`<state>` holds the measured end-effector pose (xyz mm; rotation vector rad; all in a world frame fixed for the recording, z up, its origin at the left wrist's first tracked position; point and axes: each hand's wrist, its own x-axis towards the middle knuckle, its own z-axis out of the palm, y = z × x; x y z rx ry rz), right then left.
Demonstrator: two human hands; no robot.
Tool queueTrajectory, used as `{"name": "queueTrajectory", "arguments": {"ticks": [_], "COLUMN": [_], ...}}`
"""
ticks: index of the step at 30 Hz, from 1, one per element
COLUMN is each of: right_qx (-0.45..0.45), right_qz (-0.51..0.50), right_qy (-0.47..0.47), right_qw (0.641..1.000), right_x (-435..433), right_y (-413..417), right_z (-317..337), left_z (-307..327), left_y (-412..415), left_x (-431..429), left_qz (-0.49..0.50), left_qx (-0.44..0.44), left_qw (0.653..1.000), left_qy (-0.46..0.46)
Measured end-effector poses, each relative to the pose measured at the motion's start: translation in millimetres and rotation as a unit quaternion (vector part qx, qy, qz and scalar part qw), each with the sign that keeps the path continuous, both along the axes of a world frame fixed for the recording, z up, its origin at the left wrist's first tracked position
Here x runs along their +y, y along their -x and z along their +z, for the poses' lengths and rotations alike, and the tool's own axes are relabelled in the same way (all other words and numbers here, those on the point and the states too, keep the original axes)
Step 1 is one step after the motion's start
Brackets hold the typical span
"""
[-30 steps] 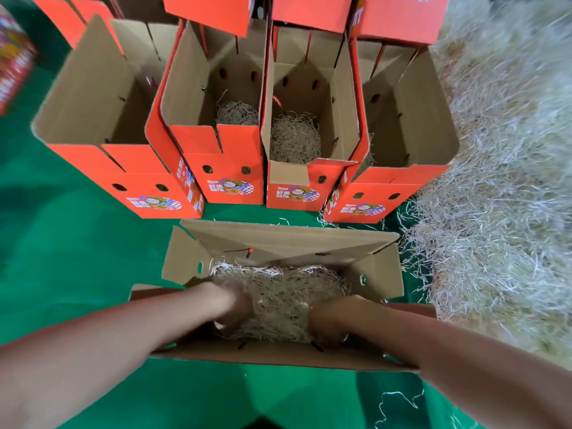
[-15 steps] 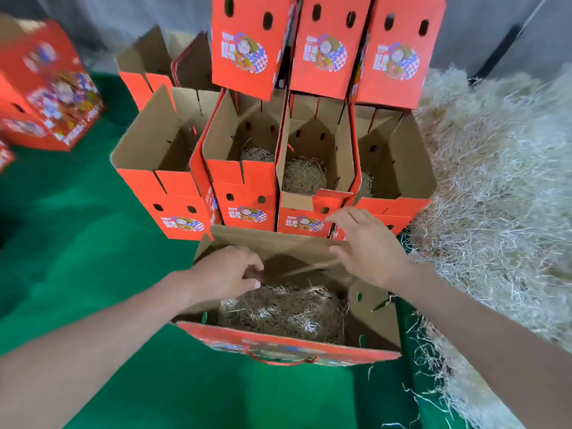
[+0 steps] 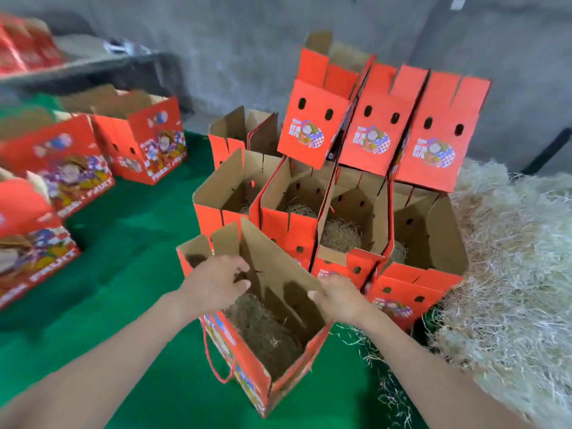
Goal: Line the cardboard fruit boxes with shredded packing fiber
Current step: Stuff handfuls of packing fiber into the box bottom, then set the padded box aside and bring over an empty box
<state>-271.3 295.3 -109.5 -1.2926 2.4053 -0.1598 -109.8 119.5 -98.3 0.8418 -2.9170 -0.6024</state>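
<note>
An open red fruit box (image 3: 288, 376) with a red cord handle is held tilted above the green floor in front of me. Shredded packing fiber (image 3: 263, 329) lies in its bottom. My left hand (image 3: 216, 283) grips the box's left rim, fingers curled over the edge. My right hand (image 3: 340, 297) grips the right side flap, thumb on the inside. Behind it stands a row of open red boxes (image 3: 340, 218), some with fiber (image 3: 340, 236) inside. A large pile of pale fiber (image 3: 510, 274) lies on the right.
More red boxes (image 3: 62, 168) stand at the left on the green floor covering (image 3: 130, 243). A grey wall (image 3: 247, 41) rises behind the rows. Loose fiber strands (image 3: 390, 394) are scattered on the floor near the pile.
Both hands came out of the fiber, took hold of the box's sides and lifted it, tilting it. The view has swung up and to the left.
</note>
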Motion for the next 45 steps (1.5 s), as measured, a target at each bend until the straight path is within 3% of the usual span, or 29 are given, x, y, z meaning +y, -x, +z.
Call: {"name": "queueTrajectory", "arguments": {"ticks": [3,5,7,9,13,17,20,22,24,26,29,33,35,38,41,45], "right_qx": [-0.146,-0.246,-0.241,-0.174,-0.129,-0.280,-0.332,-0.373,-0.416,-0.442,-0.414,-0.351,-0.311,-0.192,-0.077,0.107], "right_qz": [-0.049,-0.088,-0.074,-0.024,0.031,0.022,-0.011,-0.059,-0.115,-0.157,-0.201,-0.213,-0.220,-0.233,-0.249,-0.167], "right_qy": [0.003,-0.037,-0.068,-0.064,-0.054,-0.054,-0.014,0.039,0.083,0.112,0.138,0.175,0.204,0.212,0.152,0.123], "right_qw": [0.988,0.965,0.965,0.982,0.990,0.958,0.943,0.925,0.898,0.876,0.877,0.895,0.902,0.930,0.953,0.972], "right_x": [-10.3,-8.0,-9.4,-16.5,-38.3,-71.4,-103.9,-129.8,-160.3,-195.0,-251.8,-320.7,-345.4,-370.2,-380.1,-396.1], "right_y": [0.2,2.0,-0.9,-6.3,-17.6,-37.8,-62.9,-83.8,-103.4,-116.5,-120.9,-107.8,-94.5,-72.7,-59.6,-58.8], "right_z": [4.1,7.7,9.4,9.2,15.5,18.8,6.3,-1.2,-0.9,4.4,11.0,25.8,40.3,59.5,62.3,42.9], "left_z": [-15.5,-25.7,-30.9,-30.6,-27.9,-8.5,6.0,11.6,14.4,13.1,8.2,11.7,13.1,13.9,-2.2,-28.6], "left_y": [-23.1,-31.9,-33.0,-32.5,-40.9,-63.6,-84.2,-98.9,-114.9,-130.5,-140.5,-111.4,-81.8,-30.7,10.5,26.5], "left_x": [8.7,20.9,32.6,41.0,41.1,11.3,-27.9,-57.0,-83.2,-107.7,-152.4,-231.6,-279.3,-336.0,-359.2,-364.9], "left_qz": [0.070,0.130,0.169,0.190,0.230,0.280,0.315,0.358,0.379,0.365,0.366,0.334,0.294,0.208,0.124,0.098], "left_qx": [0.044,0.099,0.187,0.236,0.278,0.323,0.353,0.341,0.328,0.291,0.248,0.283,0.300,0.299,0.244,0.196], "left_qw": [0.995,0.986,0.967,0.946,0.925,0.901,0.879,0.861,0.830,0.826,0.859,0.887,0.897,0.907,0.910,0.911], "left_qy": [0.058,0.042,-0.038,-0.112,-0.117,-0.076,-0.052,-0.117,-0.245,-0.315,-0.258,-0.148,-0.137,-0.213,-0.311,-0.350]}}
